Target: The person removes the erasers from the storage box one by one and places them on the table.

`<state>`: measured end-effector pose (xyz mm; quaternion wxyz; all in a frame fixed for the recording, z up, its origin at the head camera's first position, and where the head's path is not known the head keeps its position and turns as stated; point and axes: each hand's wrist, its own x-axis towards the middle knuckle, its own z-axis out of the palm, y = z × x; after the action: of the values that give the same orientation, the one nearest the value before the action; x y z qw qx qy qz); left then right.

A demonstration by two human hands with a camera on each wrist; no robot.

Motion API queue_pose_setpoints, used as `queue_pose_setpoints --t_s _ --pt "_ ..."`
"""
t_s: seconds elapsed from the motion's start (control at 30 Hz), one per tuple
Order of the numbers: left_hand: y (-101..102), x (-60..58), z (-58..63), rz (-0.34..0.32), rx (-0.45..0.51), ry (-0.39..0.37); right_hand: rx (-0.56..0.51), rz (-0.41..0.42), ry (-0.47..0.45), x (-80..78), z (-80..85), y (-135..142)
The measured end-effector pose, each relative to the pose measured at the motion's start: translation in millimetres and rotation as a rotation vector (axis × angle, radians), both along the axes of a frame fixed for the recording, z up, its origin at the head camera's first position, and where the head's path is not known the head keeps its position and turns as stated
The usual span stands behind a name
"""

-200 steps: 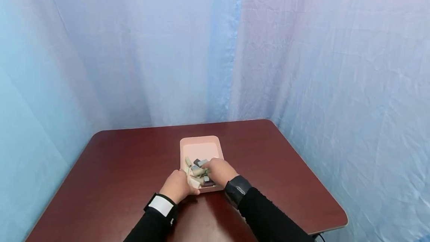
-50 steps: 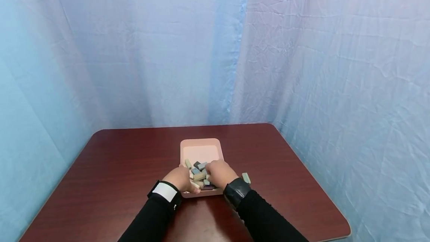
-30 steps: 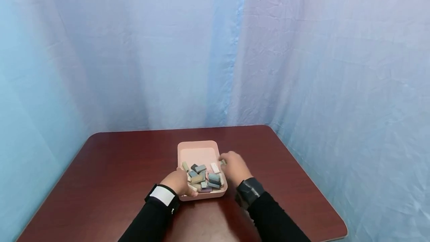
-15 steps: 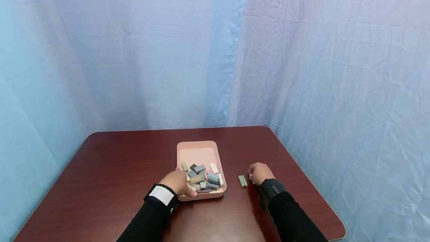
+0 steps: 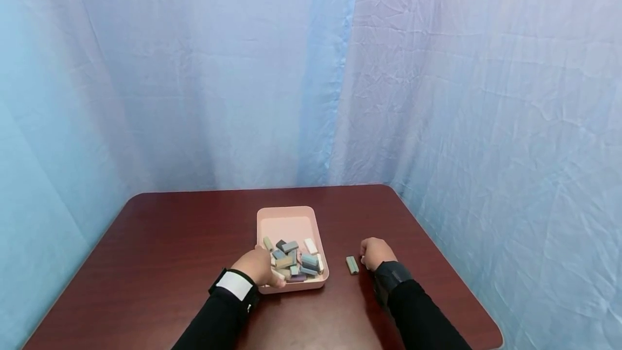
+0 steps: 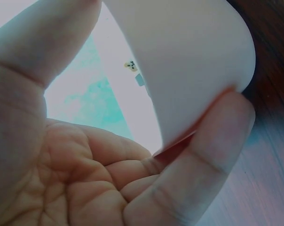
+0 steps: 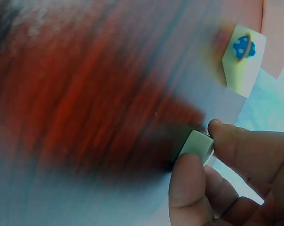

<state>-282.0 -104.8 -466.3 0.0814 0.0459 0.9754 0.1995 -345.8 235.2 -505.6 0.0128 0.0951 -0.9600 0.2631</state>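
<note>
My left hand (image 5: pixel 256 266) grips the near left corner of a pink tray (image 5: pixel 286 220), thumb at the rim; the left wrist view shows fingers against the tray's outer wall (image 6: pixel 193 56). Several small oblong blocks in white, beige, blue, grey and purple lie heaped in its near half. To the right of the tray, my right hand (image 5: pixel 376 254) pinches a small pale green block (image 7: pixel 197 145) between thumb and finger, low over the table. Beside it a green block (image 5: pixel 352 265) lies on the tabletop; the right wrist view shows a blue, white-dotted print on this pale-sided block (image 7: pixel 245 70).
A dark red-brown table (image 5: pixel 194 231) with rounded corners carries everything. Pale blue curtains (image 5: pixel 243 96) hang behind it and along both sides. The table's right edge (image 5: pixel 447 263) runs a short way beyond the right hand.
A green block has come to lie on the table right of the tray. My right hand has left the tray and moved right with another block. The left hand stays at the tray corner.
</note>
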Motion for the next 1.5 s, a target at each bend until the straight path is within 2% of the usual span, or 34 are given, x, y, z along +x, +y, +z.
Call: queue_pose_setpoints --t_s 0.17,0.27,0.43,0.57,0.63,0.73,0.83,0.9,1.0,1.13,1.33,1.5 --pt "-0.7 1.7 1.6 -0.010 0.009 0.007 -0.018 0.015 -0.010 5.2 7.8 -2.9" --pt "-1.0 2.0 1.6 -0.009 0.014 0.011 0.015 0.019 -0.001 7.2 13.3 -4.8" --pt "-0.5 0.9 0.1 -0.012 0.000 0.011 0.140 -0.020 0.109 9.5 25.4 -15.0" --pt "-0.3 -0.2 -3.1 -0.015 -0.003 0.003 0.147 -0.028 0.182 8.4 33.0 -38.8" --pt "-0.5 -0.7 -3.5 -0.014 -0.006 0.000 0.131 0.020 0.201 8.5 40.0 -56.5" --pt "0.0 -1.2 -2.6 -0.011 -0.015 -0.008 0.123 0.155 0.220 8.2 46.8 -85.1" --pt "0.8 -1.3 -1.1 -0.008 -0.026 -0.012 0.140 0.303 0.171 9.6 49.5 -111.4" --pt "0.9 -1.3 -1.7 -0.007 -0.025 -0.010 0.160 0.351 0.113 11.7 46.5 -125.3" --pt "1.1 -0.4 -2.3 -0.011 -0.017 -0.007 0.255 0.339 0.088 15.7 37.2 -139.8" --pt "3.6 -0.6 -2.8 -0.022 0.004 -0.011 0.363 0.298 0.134 18.1 26.8 -148.0" --pt "7.1 1.8 -3.7 -0.034 -0.003 -0.004 0.339 0.284 0.200 21.0 20.4 -149.1" --pt "7.4 1.6 -1.6 -0.041 -0.003 0.008 0.347 0.257 0.252 25.2 21.8 -146.6"
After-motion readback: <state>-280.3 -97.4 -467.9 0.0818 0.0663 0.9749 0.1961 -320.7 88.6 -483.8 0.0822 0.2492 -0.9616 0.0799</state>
